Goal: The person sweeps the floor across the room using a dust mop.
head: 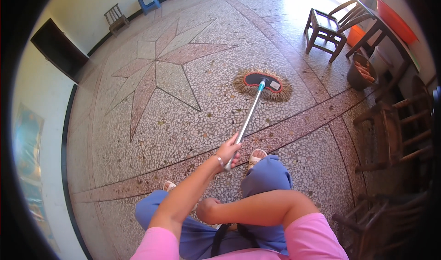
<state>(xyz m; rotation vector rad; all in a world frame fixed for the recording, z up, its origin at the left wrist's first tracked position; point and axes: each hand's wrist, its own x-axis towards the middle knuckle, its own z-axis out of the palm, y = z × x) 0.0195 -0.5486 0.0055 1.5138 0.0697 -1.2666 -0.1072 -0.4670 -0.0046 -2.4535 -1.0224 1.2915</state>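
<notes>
My left hand (228, 152) is closed around the lower end of a silver metal mop handle (248, 119). The handle runs forward to a teal collar at the mop head (253, 80). That head has a black backing with red edging, a small white label and a tan string fringe. It lies flat on the terrazzo floor (213, 129). Held low over my lap, my right hand (207, 210) is curled, its fingers mostly hidden from view. It is apart from the handle.
A wooden chair (325, 27) stands ahead on the right, near a dark bucket (361, 72) with orange items inside. More wooden chairs (389, 136) line the right side. Along the far wall are a small wooden chair (118, 19) and a blue plastic stool (149, 2).
</notes>
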